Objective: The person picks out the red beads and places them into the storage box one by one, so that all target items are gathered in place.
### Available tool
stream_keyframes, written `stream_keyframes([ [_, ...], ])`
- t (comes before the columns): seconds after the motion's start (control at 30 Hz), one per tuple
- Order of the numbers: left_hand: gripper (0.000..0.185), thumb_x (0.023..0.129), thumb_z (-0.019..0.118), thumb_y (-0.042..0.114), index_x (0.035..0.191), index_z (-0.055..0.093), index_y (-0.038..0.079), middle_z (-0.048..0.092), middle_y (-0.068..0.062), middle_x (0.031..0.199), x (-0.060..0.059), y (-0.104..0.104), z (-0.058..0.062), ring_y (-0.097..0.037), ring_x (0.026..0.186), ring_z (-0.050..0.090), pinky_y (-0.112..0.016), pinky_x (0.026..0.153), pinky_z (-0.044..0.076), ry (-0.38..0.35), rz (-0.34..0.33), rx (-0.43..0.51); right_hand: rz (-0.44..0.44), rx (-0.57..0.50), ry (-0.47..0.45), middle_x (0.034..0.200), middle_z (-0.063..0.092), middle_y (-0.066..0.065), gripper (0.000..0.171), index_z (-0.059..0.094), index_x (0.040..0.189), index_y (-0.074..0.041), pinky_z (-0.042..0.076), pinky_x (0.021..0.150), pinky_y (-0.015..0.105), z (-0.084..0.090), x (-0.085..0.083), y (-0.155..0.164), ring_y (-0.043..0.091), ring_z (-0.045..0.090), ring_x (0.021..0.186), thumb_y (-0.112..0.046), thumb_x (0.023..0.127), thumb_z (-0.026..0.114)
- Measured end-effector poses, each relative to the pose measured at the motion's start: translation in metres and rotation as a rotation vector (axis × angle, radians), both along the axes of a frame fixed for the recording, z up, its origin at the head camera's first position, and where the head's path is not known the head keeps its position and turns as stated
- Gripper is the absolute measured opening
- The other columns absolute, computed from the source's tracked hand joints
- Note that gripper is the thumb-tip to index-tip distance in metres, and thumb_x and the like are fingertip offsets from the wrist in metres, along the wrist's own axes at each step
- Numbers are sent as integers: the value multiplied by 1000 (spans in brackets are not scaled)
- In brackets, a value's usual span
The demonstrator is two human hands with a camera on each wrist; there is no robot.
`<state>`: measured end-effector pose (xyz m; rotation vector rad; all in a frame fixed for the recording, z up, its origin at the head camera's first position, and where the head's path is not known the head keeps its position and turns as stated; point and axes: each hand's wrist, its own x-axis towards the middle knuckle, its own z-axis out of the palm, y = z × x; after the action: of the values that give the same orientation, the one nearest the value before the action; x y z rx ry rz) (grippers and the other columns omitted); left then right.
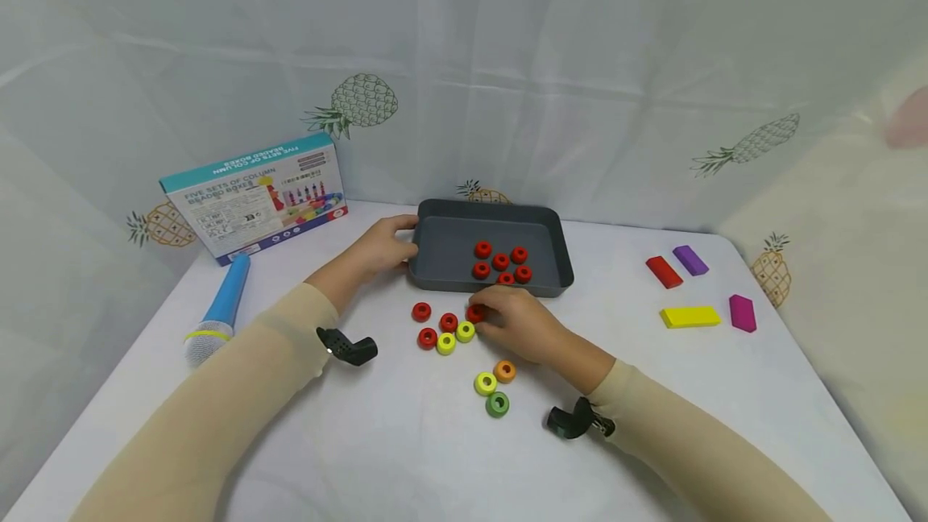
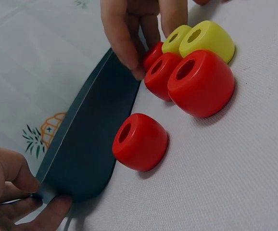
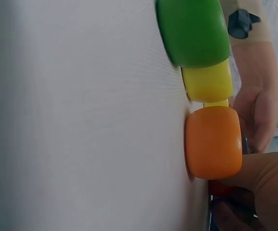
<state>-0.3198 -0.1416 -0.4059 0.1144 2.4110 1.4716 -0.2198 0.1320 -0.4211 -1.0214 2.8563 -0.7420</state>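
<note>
A dark grey tray (image 1: pixel 449 248) holds several red beads (image 1: pixel 500 262). My left hand (image 1: pixel 401 242) grips the tray's left rim; in the left wrist view its fingers (image 2: pixel 14 192) curl round the tray's corner (image 2: pixel 86 144). Just in front of the tray, my right hand (image 1: pixel 484 315) pinches a red bead (image 1: pixel 474 312), also seen between its fingertips (image 2: pixel 136 70) as the red bead (image 2: pixel 152 54). Beside it lie three more red beads (image 1: pixel 427 337) and two yellow beads (image 1: pixel 445 342). A yellow bead (image 1: pixel 485 383), an orange bead (image 1: pixel 504 370) and a green bead (image 1: pixel 497 403) sit near my right wrist.
A printed toy box (image 1: pixel 254 198) leans at the back left, with a blue microphone (image 1: pixel 221 308) in front of it. Red, purple, yellow and magenta blocks (image 1: pixel 690 316) lie on the right. A pineapple-print curtain (image 1: pixel 507 63) encloses the white table.
</note>
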Motion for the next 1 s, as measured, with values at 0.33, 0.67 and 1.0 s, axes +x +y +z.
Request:
stream_keyframes([
  [0.33,70,93,57,6,158,35,12,34,-12,162,1,0,-1,-30,129,51,-42,92,59,14,-4,7,-3,-39,10,111,71,-3,31,71,119,-9,59,88,27,12,3,2,10,66,103,-13,88,76],
  [0.67,69,93,58,7,158,35,12,34,-12,162,-1,-2,-5,-30,129,51,-41,91,60,2,-8,0,-7,-165,-25,115,71,4,34,71,120,-3,61,82,29,52,-20,2,14,71,96,-9,87,78],
  [1.0,69,93,59,8,158,36,13,35,-11,162,0,0,-1,-30,130,50,-42,93,59,9,0,-1,-63,-58,-32,113,72,4,34,70,123,-6,60,82,32,43,-76,-12,17,66,97,-20,92,74],
])
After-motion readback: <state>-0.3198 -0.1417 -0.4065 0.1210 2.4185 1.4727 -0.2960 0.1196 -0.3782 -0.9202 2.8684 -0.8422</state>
